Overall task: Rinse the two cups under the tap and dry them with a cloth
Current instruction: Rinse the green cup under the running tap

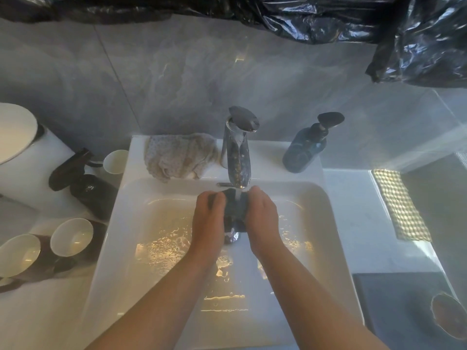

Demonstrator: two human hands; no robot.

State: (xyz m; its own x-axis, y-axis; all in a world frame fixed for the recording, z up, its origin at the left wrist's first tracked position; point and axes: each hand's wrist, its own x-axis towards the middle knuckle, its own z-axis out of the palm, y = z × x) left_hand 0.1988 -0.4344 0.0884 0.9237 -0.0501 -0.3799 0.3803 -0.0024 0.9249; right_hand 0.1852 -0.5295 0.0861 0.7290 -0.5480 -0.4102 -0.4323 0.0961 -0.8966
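Bathroom, grey tiled wall (177, 72) with black plastic sheeting (328, 16) across the top. White sink (316, 198) set in a white counter (353, 223), tap (237, 157) at the middle of its back edge, running.

Status: dark cup (228, 210) is over the back of the basin, right under the stream. Rinse in progress on this one, not dried yet. Cloth (177, 157) sits crumpled on the sink's back-left ledge, just beside the tap, nothing on it. Two more dark cups with white insides (70, 236) (20, 251) lie on the counter by the sink's left edge; can't tell if either is rinsed. My read: early, second cup and both drying steps are left.

Pose: left hand (208, 218) and right hand (262, 215) clamp the cup from either side, backs of hands up, both forearms in from the near edge. My fingers (214, 198) curl round it; tips hidden behind the cup.

Further out: pale cup (116, 161) and dark spray bottle (83, 183) off the back-left corner, soap bottle (303, 152) on the back-right ledge, checked cloth (401, 205) on the right counter.
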